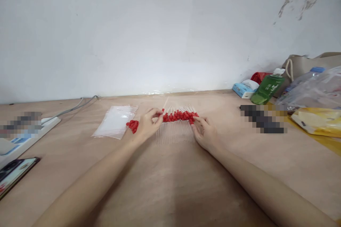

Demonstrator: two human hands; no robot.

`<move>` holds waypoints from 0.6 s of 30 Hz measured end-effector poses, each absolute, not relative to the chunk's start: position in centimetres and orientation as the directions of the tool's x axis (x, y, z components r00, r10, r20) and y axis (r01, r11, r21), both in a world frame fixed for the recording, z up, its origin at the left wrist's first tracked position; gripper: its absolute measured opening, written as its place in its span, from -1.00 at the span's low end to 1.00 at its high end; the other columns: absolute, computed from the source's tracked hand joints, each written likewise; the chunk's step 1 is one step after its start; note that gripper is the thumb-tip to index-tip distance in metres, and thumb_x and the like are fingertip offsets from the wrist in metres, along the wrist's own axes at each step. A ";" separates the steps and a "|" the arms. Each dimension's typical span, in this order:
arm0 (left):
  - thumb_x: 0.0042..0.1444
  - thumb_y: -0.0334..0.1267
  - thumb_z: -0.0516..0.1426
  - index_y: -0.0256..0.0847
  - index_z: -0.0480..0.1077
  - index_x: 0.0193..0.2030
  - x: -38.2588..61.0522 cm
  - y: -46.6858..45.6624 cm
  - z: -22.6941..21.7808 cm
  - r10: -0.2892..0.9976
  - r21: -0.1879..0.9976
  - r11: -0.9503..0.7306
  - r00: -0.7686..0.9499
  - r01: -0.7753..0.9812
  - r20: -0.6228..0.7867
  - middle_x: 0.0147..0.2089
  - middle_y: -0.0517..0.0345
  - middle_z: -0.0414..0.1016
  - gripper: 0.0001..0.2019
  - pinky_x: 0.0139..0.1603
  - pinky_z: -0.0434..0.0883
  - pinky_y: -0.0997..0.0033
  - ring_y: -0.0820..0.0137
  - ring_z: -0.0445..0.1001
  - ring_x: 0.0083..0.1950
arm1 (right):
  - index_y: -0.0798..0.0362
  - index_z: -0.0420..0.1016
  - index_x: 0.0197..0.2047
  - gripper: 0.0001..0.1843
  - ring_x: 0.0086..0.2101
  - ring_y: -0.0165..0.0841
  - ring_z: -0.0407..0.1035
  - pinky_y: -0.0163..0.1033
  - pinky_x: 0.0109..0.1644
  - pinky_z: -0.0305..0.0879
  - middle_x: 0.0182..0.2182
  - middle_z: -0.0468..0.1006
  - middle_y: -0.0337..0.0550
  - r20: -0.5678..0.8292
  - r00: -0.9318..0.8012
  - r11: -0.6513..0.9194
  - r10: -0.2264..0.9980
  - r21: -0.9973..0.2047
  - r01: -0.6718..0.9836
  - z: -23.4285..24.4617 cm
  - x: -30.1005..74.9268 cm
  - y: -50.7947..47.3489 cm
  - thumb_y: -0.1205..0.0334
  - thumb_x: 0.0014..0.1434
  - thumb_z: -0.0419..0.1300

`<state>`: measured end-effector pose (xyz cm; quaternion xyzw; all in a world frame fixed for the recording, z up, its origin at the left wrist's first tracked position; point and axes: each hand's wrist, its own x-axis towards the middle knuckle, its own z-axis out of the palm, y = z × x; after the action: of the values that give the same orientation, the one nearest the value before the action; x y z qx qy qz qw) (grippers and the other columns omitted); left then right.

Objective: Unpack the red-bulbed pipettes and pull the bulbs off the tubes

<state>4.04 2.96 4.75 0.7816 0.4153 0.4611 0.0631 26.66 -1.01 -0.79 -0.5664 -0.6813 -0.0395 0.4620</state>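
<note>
A row of tubes (176,127) lies in the middle of the table (170,184), in front of the person. They are thin, clear tubes placed side by side, and their red caps (179,115) form one line at the far side. The left hand (149,124) has thumb and fingertips closed together on the left end of the row, at the caps. The right hand (205,134) rests with loosely bent fingers against the right end; it is not possible to tell if it pinches a tube or only touches it.

The tubes look very light, stiff and smooth. They probably roll and scatter easily, and may crack under hard pressure. The capped end seems the better place to hold, because the caps look softer and less slippery.

Loose red caps (132,126) lie just beside the left hand, next to clear plastic bags (114,122). A green bottle (266,88) stands well apart on the right.
</note>
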 end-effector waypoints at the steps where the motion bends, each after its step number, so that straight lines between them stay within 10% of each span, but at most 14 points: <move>1: 0.02 -0.39 0.02 -0.23 0.37 -0.34 3.6 1.7 4.4 0.702 0.496 -0.662 0.234 0.562 0.672 -0.30 0.13 0.39 -0.88 -0.25 0.41 0.46 0.46 0.40 -0.27 | 0.07 0.34 -0.01 -0.61 -0.17 -0.24 0.30 -0.14 -0.14 0.17 -0.15 0.39 0.02 0.714 0.051 0.392 0.698 -0.441 0.807 -0.7 26.6 -1.1 0.13 0.11 0.04; 9: 0.03 -0.44 0.07 -0.21 0.33 -0.17 1.5 -3.9 -0.2 0.645 0.546 -0.761 0.320 0.351 0.694 -0.28 0.08 0.41 -0.81 -0.25 0.43 0.41 0.43 0.40 -0.23 | -0.03 0.26 0.09 -0.56 0.02 -0.24 0.16 0.01 0.16 -0.17 -0.06 0.42 -0.10 0.720 -0.443 0.678 0.534 -0.051 0.733 0.6 25.5 -2.7 0.07 0.15 0.05; 18: 0.10 -0.33 0.07 -0.20 0.33 -0.04 2.1 -4.2 0.6 0.638 0.422 -0.766 0.494 0.485 0.591 -0.11 0.02 0.37 -0.74 -0.08 0.36 0.35 0.38 0.36 -0.09 | 0.02 0.47 -0.33 -0.79 -0.41 -0.44 0.20 -0.09 0.05 -0.08 -0.56 0.42 -0.27 0.696 -0.524 0.771 0.491 -0.068 0.633 -0.1 24.5 -3.1 0.23 0.18 0.02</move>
<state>2.13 -4.23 0.60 0.8586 0.3267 0.3821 0.1002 24.53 -3.06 -0.09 -0.3239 -0.8674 -0.0974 0.3650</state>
